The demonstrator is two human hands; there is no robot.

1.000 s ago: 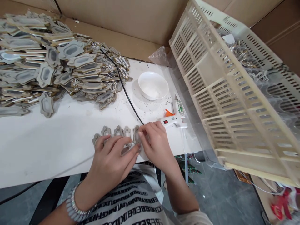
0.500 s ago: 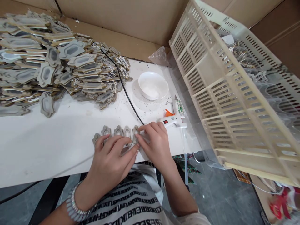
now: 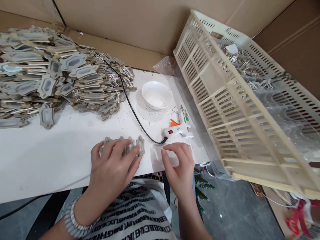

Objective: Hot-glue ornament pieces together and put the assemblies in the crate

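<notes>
A row of small grey frame-shaped plates with oval recesses lies near the front edge of the white table (image 3: 67, 143). Spread over this row is my left hand (image 3: 112, 163), fingers apart and fingertips resting on several plates, partly hiding them. At the row's right end, one plate (image 3: 140, 145) shows beside my left index finger and thumb. My right hand (image 3: 178, 166) is apart from the row, to its right, above the table's front edge. Its thumb and index fingertips come together in a pinch; anything between them is too small to make out.
A white hot glue gun (image 3: 176, 130) with an orange trigger lies beyond my right hand, its black cord (image 3: 135, 113) crossing the table. Behind it stands a white bowl (image 3: 157, 95). A large heap of similar plates (image 3: 62, 73) fills the back left. A cream plastic crate (image 3: 212, 76) leans at right.
My right hand has moved right, away from the end plate of the row. My left hand stays over the plates, and the view has shifted slightly.
</notes>
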